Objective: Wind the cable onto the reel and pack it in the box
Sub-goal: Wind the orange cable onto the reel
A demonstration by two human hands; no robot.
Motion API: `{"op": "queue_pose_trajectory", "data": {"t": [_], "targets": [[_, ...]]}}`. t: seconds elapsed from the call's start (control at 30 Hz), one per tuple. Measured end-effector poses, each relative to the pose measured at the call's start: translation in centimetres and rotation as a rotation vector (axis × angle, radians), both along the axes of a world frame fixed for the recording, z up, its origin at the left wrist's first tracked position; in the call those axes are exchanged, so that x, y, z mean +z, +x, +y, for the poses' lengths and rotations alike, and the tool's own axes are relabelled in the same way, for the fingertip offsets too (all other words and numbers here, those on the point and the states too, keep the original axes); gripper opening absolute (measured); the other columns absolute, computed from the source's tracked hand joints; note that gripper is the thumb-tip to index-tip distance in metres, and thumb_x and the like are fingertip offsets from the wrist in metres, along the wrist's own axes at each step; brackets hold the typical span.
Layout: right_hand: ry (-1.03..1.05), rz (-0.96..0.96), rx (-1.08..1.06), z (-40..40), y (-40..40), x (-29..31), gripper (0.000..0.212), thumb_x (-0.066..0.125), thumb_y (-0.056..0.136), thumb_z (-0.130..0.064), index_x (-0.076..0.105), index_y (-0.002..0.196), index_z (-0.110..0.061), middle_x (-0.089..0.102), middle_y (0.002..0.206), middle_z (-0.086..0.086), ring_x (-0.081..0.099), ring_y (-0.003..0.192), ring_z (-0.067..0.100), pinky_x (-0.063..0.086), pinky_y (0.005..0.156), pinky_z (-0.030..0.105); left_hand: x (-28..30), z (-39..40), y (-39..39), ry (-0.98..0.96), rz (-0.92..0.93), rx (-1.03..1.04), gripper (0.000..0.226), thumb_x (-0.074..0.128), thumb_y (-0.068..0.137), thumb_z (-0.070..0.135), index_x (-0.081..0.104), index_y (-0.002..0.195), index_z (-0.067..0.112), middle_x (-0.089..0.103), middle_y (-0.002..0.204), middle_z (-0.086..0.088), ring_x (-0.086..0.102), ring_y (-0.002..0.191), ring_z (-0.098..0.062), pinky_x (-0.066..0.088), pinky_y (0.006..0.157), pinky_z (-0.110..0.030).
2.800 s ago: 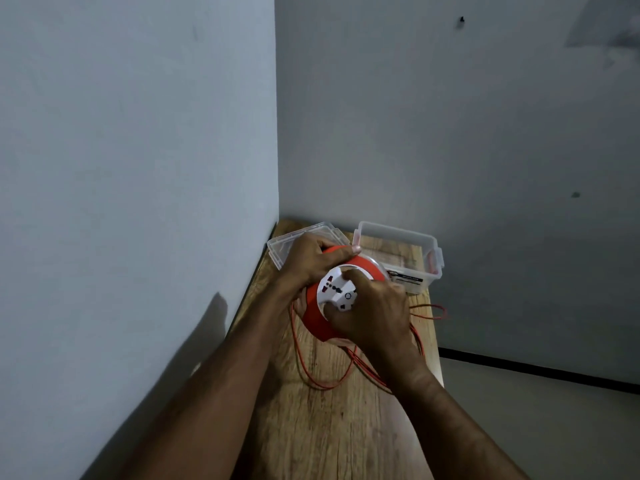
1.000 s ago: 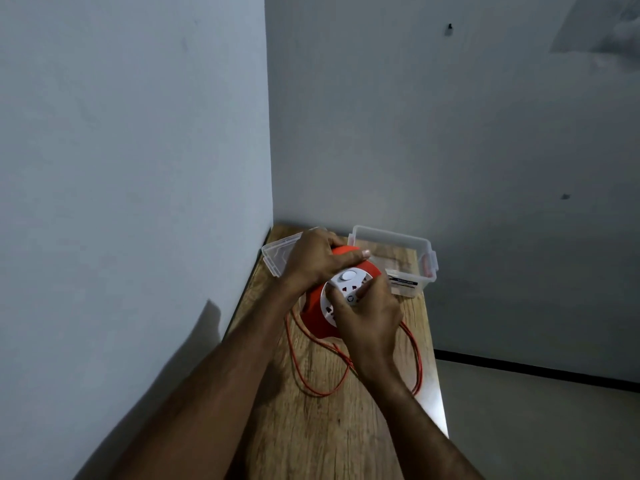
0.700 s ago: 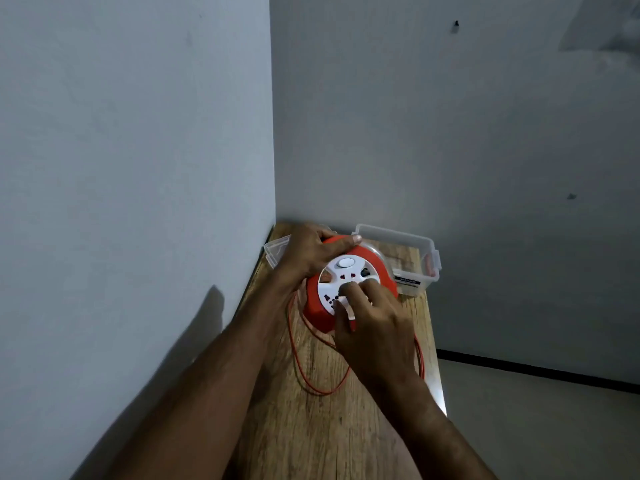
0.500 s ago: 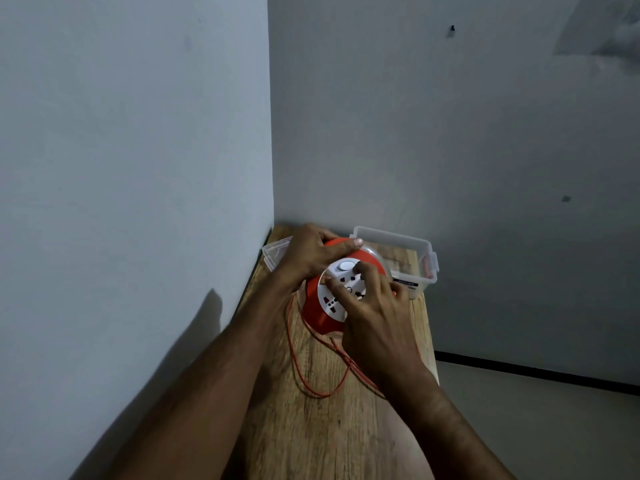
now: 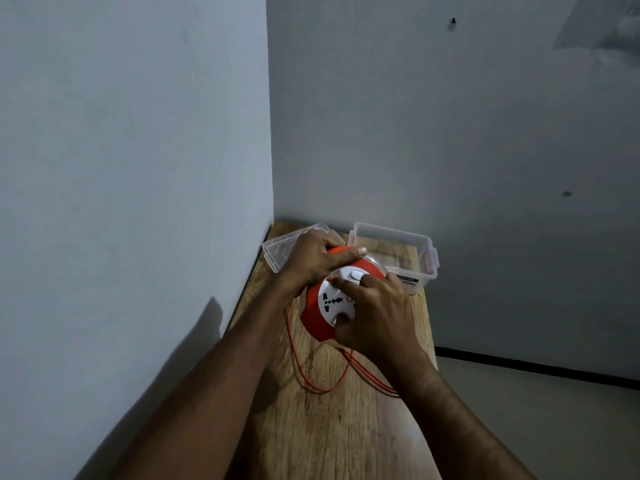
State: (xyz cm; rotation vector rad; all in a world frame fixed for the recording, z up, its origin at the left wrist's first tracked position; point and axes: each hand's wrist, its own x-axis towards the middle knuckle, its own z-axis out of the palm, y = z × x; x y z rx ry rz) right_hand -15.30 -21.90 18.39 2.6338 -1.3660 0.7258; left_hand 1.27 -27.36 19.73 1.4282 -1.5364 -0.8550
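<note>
Since 0.5 s ago, R hand [image 5: 375,315] has swung round the white socket face [image 5: 334,301], fingers now over its right and lower edge, and the loose orange cable [image 5: 313,382] loop on the tabletop [image 5: 332,438] looks a bit shorter; L hand [image 5: 317,261] unchanged on top. Cable reel [image 5: 313,323] is orange, tilted on edge, sits mid-tabletop just in front of clear plastic box [image 5: 394,237], whose lid [image 5: 277,252] lies to the left by the wall, partly behind L hand. L grip: fingers curled over reel's upper rim, thumb laid across it, steadying. R grip: fingers and thumb curled on the socket face, turning it, I judge; exact contact pts partly hidden by the hand itself. Cable still trails off reel's underside in a couple of loops, one strand running under R forearm toward tabletop's right edge. Winding prob. well along but not done; box not yet loaded. Risks: slack strand snagging under R wrist or dropping over the edge and dragging; loops crossing and jamming at reel mouth if turned fast; reel slipping on its edge if L hold eases.
</note>
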Motion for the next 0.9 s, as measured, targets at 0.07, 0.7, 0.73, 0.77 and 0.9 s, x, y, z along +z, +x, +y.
{"op": "queue_pose_trajectory", "data": {"t": [0.07, 0.7, 0.73, 0.77, 0.9], "targets": [[-0.013, -0.062, -0.045, 0.1, 0.3, 0.0, 0.062, 0.079, 0.063, -0.042, 0.071, 0.12, -0.019, 0.076, 0.096, 0.007, 0.073, 0.087, 0.027, 0.059, 0.085, 0.047, -0.5, -0.1, 0.1, 0.014, 0.023, 0.011, 0.036, 0.075, 0.086, 0.052, 0.082, 0.092, 0.018, 0.08, 0.088, 0.002, 0.076, 0.077, -0.011, 0.065, 0.078, -0.042], [0.018, -0.235, -0.089, 3.0, 1.7, -1.5, 0.023, 0.079, 0.084, -0.027, 0.068, 0.098, -0.013, 0.074, 0.095, 0.006, 0.071, 0.081, 0.019, 0.053, 0.068, 0.024, -2.9, 1.0, 1.0, 0.129, -0.029, 0.186, 0.044, 0.071, 0.086, 0.06, 0.079, 0.084, 0.017, 0.079, 0.081, 0.001, 0.074, 0.066, -0.011, 0.063, 0.068, -0.028], [-0.017, -0.199, -0.029, 2.9, 1.3, -1.5, 0.028, 0.082, 0.08, -0.024, 0.068, 0.102, -0.014, 0.072, 0.102, 0.007, 0.069, 0.091, 0.022, 0.056, 0.077, 0.032, -2.8, 1.1, 1.1, 0.13, -0.031, 0.177, 0.043, 0.07, 0.086, 0.061, 0.078, 0.083, 0.019, 0.079, 0.082, 0.002, 0.074, 0.066, -0.01, 0.063, 0.067, -0.027], [-0.022, -0.153, 0.019, 2.7, 0.9, -1.6, 0.038, 0.085, 0.074, -0.023, 0.068, 0.108, -0.016, 0.068, 0.11, 0.008, 0.064, 0.104, 0.025, 0.056, 0.086, 0.04, -2.7, 1.1, 1.3, 0.128, -0.033, 0.163, 0.042, 0.07, 0.085, 0.062, 0.077, 0.082, 0.021, 0.079, 0.081, 0.003, 0.074, 0.065, -0.01, 0.063, 0.067, -0.028], [0.054, 0.16, 0.079, 1.8, -0.5, -0.9, 0.078, 0.093, 0.061, -0.034, 0.057, 0.13, -0.032, 0.048, 0.138, 0.01, 0.036, 0.128, 0.027, 0.048, 0.094, 0.054, -2.4, 1.0, 1.4, 0.127, -0.016, 0.128, 0.042, 0.071, 0.085, 0.06, 0.077, 0.078, 0.019, 0.078, 0.076, 0.001, 0.075, 0.064, -0.014, 0.064, 0.067, -0.033]]}}
